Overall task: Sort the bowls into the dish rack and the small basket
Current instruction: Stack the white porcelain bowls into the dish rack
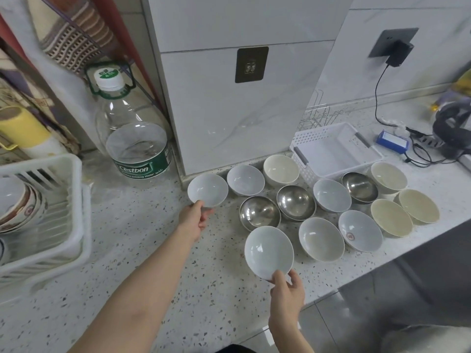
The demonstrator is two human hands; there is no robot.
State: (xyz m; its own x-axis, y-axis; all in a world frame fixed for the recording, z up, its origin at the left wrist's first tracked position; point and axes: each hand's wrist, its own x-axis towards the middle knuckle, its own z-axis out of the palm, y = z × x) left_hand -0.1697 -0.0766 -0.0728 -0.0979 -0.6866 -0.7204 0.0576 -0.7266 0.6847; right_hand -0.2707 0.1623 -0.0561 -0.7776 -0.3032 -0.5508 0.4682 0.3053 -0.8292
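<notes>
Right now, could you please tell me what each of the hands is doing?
Left hand: closed, gripping the rim of a white bowl.
Right hand: closed, pinching the rim of another white bowl.

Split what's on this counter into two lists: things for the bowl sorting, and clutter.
For the job: white bowl in left hand; white bowl in right hand; steel bowls; cream bowls; dish rack; small basket.
Clutter: water bottle; charger; blue box.

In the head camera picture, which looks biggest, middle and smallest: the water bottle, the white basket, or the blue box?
1. Water bottle, the largest, though it also stands nearest the camera.
2. White basket.
3. Blue box, plainly the smallest.
</notes>
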